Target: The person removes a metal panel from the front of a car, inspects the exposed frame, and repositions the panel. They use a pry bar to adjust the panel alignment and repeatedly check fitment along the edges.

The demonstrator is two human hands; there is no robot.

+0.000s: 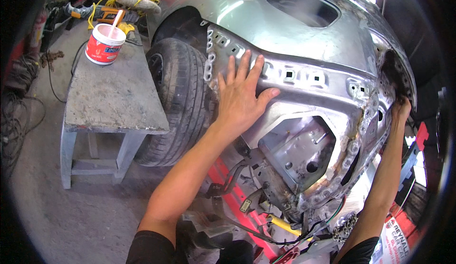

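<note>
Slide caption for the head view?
Left hand spread across a metal panel of a car, right hand farther right.

Left fingers lie spread, the right arm outstretched.

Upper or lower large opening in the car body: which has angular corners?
The lower opening, below and right of the left hand: its straight edges meet at angles, whereas the upper opening has a smooth, rounded outline.
</note>
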